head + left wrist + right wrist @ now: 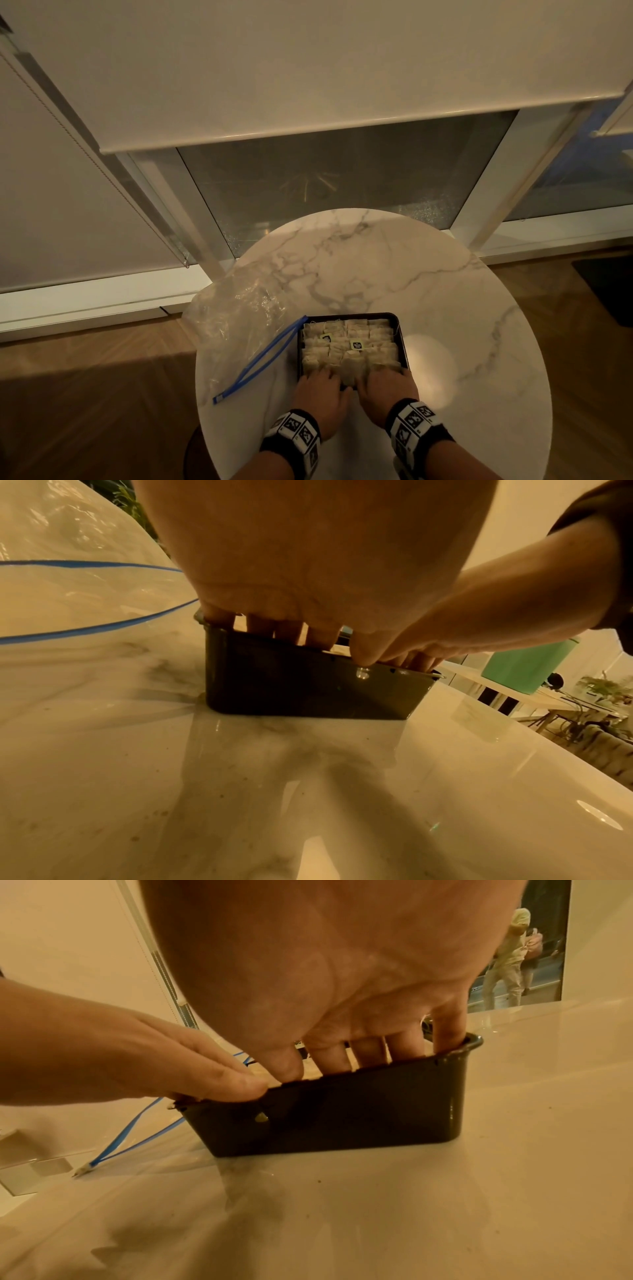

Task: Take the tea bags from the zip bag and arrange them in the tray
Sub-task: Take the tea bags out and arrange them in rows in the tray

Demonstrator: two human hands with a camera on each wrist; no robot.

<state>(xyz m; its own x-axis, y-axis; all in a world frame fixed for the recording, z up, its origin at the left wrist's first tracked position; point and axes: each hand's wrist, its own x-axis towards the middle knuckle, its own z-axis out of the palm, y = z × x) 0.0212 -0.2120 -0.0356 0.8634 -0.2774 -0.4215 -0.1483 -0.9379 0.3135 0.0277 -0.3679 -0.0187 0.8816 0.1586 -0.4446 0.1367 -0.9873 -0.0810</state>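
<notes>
A black tray (401,339) sits on the round marble table (394,270), packed with rows of pale tea bags (356,334). Both hands reach into its near edge. My left hand (320,377) has straight fingers dipped behind the near wall (308,691), pressing on the tea bags, with its thumb on the rim. My right hand (385,377) does the same at the tray's right end (342,1115). One tea bag (352,371) stands between the two hands. The clear zip bag (239,318) with its blue seal lies flat, left of the tray, its mouth apart.
The zip bag's far left part hangs over the table's left edge. Bare marble lies right of and behind the tray. Beyond the table are a window with a lowered blind (308,85) and wooden floor (85,411).
</notes>
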